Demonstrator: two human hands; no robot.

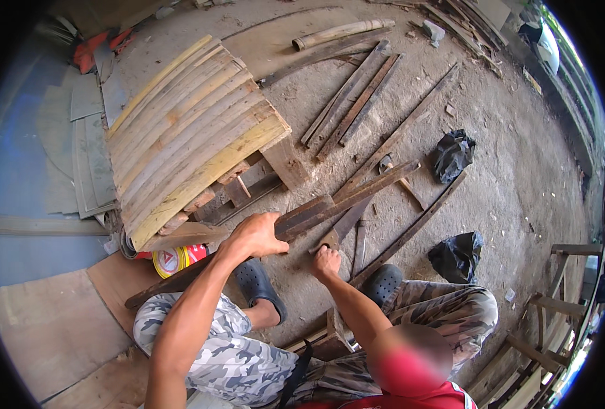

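Observation:
A long dark wooden plank [377, 184] runs slantwise in front of me, from beside my left knee to the far right. On it lies a shorter dark piece of wood [306, 213]. My left hand [258, 234] grips the wood near the shorter piece's near end, thumb on the right side; its fingertips are hidden. Just right of it, my right hand [326, 262] is closed around the handle of a handsaw [349, 223]. The saw's blade points up and away, and its far end passes under or against the plank; I cannot tell which.
A slatted wooden pallet [193, 129] stands at left, with a red and yellow round container [173, 261] at its near corner. Loose wood strips [360, 99] lie on the dirt floor beyond. Two black plastic bags [456, 258] sit at right, near a wooden rack [555, 307].

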